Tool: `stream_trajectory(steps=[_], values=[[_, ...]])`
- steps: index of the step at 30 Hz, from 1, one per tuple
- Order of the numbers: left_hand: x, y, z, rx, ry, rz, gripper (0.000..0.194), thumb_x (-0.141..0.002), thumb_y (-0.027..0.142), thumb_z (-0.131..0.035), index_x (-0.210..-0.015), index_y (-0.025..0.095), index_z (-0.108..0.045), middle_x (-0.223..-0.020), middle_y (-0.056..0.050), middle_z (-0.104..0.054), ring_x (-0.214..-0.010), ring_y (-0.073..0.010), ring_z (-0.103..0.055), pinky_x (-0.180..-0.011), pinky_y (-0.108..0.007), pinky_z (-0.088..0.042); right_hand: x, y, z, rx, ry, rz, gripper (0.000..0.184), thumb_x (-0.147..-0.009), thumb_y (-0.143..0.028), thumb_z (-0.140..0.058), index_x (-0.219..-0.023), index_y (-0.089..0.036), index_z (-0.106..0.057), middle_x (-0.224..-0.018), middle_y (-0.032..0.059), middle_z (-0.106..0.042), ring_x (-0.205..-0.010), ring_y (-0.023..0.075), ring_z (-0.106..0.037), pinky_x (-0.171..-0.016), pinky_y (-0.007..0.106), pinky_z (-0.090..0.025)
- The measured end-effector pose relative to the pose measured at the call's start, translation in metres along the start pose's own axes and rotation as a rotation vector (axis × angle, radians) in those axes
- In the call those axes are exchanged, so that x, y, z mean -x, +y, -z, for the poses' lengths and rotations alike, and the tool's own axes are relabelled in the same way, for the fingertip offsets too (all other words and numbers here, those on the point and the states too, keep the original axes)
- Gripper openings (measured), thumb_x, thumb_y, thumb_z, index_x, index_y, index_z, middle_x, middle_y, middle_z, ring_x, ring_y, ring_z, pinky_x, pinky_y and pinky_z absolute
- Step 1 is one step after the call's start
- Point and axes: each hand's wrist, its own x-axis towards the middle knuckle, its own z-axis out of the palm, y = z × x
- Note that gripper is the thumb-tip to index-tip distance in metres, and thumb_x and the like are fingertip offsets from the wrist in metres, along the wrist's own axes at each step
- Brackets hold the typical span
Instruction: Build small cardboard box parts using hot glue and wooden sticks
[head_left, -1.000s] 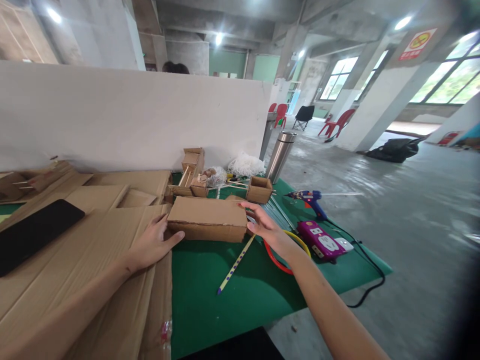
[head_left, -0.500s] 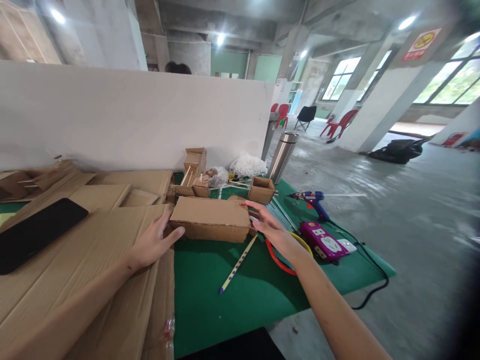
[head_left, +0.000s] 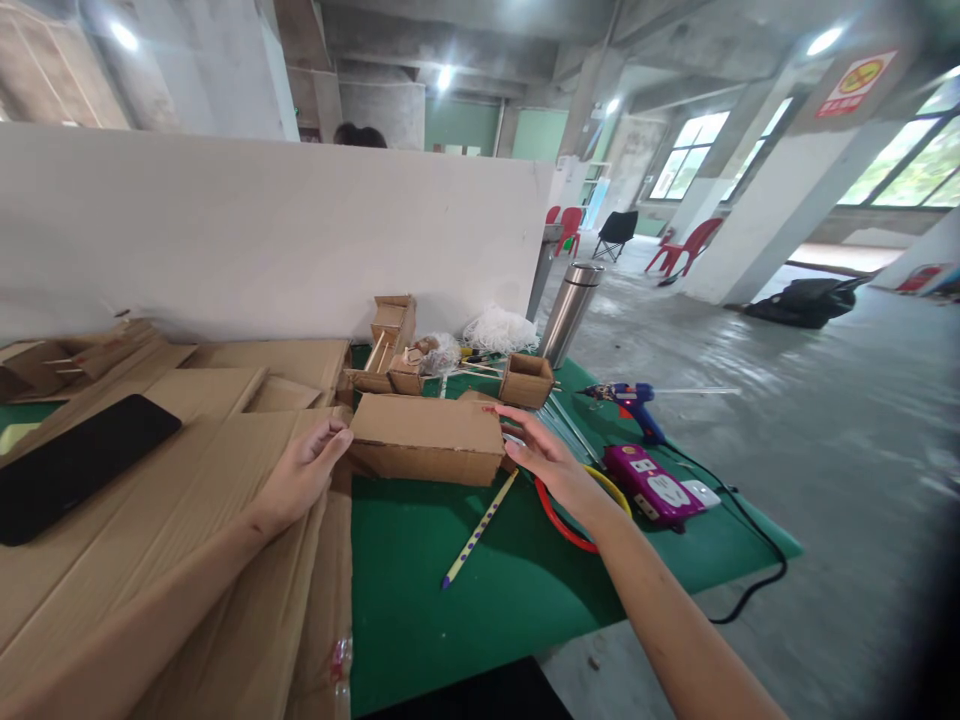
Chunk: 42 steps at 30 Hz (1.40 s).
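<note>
A closed oblong cardboard box (head_left: 427, 430) lies on the green tabletop in front of me. At its left end is my left hand (head_left: 304, 465), fingers curled and thumb drawn in towards them; the thumb tip is right by the box edge. Whether anything is pinched there is hidden. My right hand (head_left: 551, 460) is at the other end, fingers stretched and apart, fingertips at the box's right edge by a small red mark. A pale pencil with purple dots (head_left: 480, 528) lies just in front of the box.
Flat cardboard sheets (head_left: 187, 480) and a black phone (head_left: 82, 465) lie left. Behind the box are small cardboard pieces (head_left: 394, 325), an open little box (head_left: 527, 380) and a steel flask (head_left: 571, 315). Rightward are a glue gun (head_left: 634, 400), purple power strip (head_left: 656, 487) and coloured rings (head_left: 559, 525).
My left hand has drawn back from the box's front left corner, and its thumb has folded in towards the fingers. The right hand and the box keep their places; the view has shifted slightly.
</note>
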Motion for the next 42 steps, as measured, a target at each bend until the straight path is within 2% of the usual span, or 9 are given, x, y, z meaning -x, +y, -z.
stream_trajectory(steps=[19, 28, 42], values=[[0.000, -0.010, 0.001, -0.104, -0.004, 0.023, 0.033, -0.093, 0.049, -0.036, -0.083, 0.023, -0.054, -0.076, 0.000, -0.056, -0.077, -0.0225, -0.057, -0.071, -0.031, -0.047, -0.001, 0.002, 0.000, -0.015, 0.012, -0.001, 0.045, -0.086, -0.047, -0.069, -0.128, -0.036, -0.057, -0.143, 0.0028, -0.053, -0.131, 0.0276, -0.049, -0.108, 0.047, -0.043], [-0.001, -0.010, 0.000, -0.163, -0.008, 0.012, 0.031, -0.094, 0.045, -0.032, -0.080, 0.024, -0.049, -0.073, 0.001, -0.053, -0.073, -0.0212, -0.055, -0.070, -0.031, -0.047, -0.001, 0.002, -0.002, -0.046, 0.024, -0.019, 0.051, -0.084, -0.048, -0.071, -0.130, -0.033, -0.055, -0.144, 0.0041, -0.053, -0.132, 0.0282, -0.050, -0.108, 0.049, -0.043], [0.003, -0.009, -0.004, -0.260, 0.006, 0.015, 0.028, -0.096, 0.043, -0.028, -0.086, 0.025, -0.046, -0.073, -0.003, -0.062, -0.073, -0.0264, -0.064, -0.067, -0.037, -0.051, 0.000, -0.002, -0.005, -0.033, 0.052, -0.050, 0.052, -0.082, -0.050, -0.072, -0.128, -0.032, -0.056, -0.138, 0.0054, -0.060, -0.131, 0.0284, -0.052, -0.111, 0.050, -0.039]])
